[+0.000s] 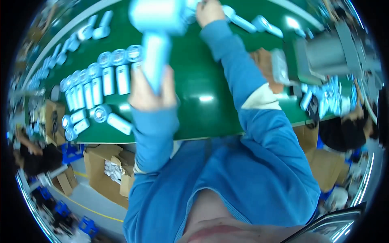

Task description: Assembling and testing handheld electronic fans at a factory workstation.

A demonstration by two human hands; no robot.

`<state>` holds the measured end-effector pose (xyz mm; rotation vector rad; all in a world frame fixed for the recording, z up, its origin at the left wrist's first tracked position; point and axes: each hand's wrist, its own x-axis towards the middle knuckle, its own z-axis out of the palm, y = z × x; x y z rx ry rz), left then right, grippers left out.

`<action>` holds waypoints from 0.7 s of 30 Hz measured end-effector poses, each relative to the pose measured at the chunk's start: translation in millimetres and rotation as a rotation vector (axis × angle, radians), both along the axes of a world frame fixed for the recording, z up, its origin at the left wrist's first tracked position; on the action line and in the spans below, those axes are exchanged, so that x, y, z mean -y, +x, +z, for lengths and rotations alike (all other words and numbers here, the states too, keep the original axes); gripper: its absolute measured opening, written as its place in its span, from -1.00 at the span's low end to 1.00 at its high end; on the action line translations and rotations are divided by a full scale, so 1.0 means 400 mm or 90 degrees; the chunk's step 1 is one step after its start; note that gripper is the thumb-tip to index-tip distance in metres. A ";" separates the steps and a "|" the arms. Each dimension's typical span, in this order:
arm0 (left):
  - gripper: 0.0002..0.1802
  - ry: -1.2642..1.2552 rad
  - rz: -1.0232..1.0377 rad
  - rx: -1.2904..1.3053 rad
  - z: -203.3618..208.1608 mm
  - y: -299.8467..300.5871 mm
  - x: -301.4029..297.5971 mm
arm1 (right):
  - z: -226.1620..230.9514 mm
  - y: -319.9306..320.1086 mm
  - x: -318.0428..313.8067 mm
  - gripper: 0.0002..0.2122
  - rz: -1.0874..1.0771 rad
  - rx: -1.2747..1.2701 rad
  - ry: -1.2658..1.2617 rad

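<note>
My left grip (150,100) is clamped around the handle of a pale blue handheld fan (156,46); its round head points away from me, beyond my fingers, and motion blurs it. My right grip (210,12) is farther out, fingers bent beside a pale blue part (189,11) at the picture's top; I cannot tell whether they close on it. Two more fans lie just right of that grip.

Left of my left grip runs a row of fans (96,83), the closest just beside my knuckles; a single fan (117,122) lies slantwise nearer my body. Between my grips there is room to move over a broad stretch of green tabletop (202,77), whose near edge passes under my forearms. A brown object (265,67) and a clear tray (279,67) sit right of my right forearm.

Below that edge, left and bodyward of my left grip, an open cardboard box (94,172) contains whitish parts (113,171).
</note>
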<state>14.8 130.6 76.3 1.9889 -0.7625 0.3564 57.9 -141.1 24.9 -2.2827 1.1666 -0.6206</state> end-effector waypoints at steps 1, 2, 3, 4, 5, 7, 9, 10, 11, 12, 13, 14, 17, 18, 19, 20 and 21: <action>-0.56 0.013 -0.016 0.029 -0.020 -0.024 -0.047 | -0.041 0.091 0.131 -0.77 0.017 -0.135 -0.086; -0.54 0.014 -0.002 -0.012 -0.037 -0.037 -0.092 | 0.000 0.131 0.103 -0.63 0.048 -0.241 -0.126; -0.49 0.019 -0.018 -0.048 -0.056 -0.064 -0.147 | 0.000 0.180 0.057 -0.63 0.088 -0.231 -0.127; -0.44 0.021 -0.037 -0.085 -0.080 -0.091 -0.194 | 0.001 0.223 0.013 -0.61 0.123 -0.225 -0.124; -0.47 0.039 -0.033 -0.100 -0.107 -0.105 -0.236 | -0.003 0.268 -0.030 -0.59 0.152 -0.221 -0.121; -0.51 0.089 0.032 -0.147 -0.160 -0.133 -0.294 | -0.011 0.328 -0.087 -0.55 0.195 -0.220 -0.121; -0.51 0.131 0.076 -0.173 -0.198 -0.161 -0.331 | -0.016 0.352 -0.104 -0.51 0.215 -0.229 -0.128; -0.52 0.183 0.093 -0.198 -0.211 -0.176 -0.339 | -0.022 0.341 -0.090 -0.49 0.212 -0.236 -0.128; -0.53 0.236 0.106 -0.222 -0.223 -0.189 -0.344 | -0.028 0.325 -0.070 -0.47 0.204 -0.242 -0.126; -0.53 0.287 0.107 -0.241 -0.234 -0.186 -0.353 | -0.025 0.303 -0.046 -0.44 0.184 -0.248 -0.128; -0.53 0.282 0.088 -0.236 -0.244 -0.180 -0.363 | -0.022 0.276 -0.020 -0.42 0.161 -0.254 -0.127; -0.54 0.284 0.101 -0.223 -0.251 -0.178 -0.381 | -0.024 0.247 -0.001 -0.40 0.143 -0.259 -0.122; -0.53 0.282 0.182 -0.207 -0.275 -0.176 -0.424 | -0.031 0.057 -0.172 -0.45 0.211 -0.240 -0.029; -0.50 0.302 0.213 -0.262 -0.272 -0.167 -0.421 | -0.018 -0.013 -0.242 -0.50 0.261 -0.248 -0.038; -0.47 0.325 0.243 -0.315 -0.269 -0.151 -0.412 | -0.006 -0.076 -0.311 -0.55 0.309 -0.254 -0.045; -0.47 0.330 0.235 -0.313 -0.276 -0.137 -0.403 | -0.024 -0.126 -0.366 -0.55 0.345 -0.239 -0.089; -0.42 0.323 0.295 -0.329 -0.290 -0.120 -0.393 | -0.042 -0.153 -0.415 -0.53 0.362 -0.246 -0.067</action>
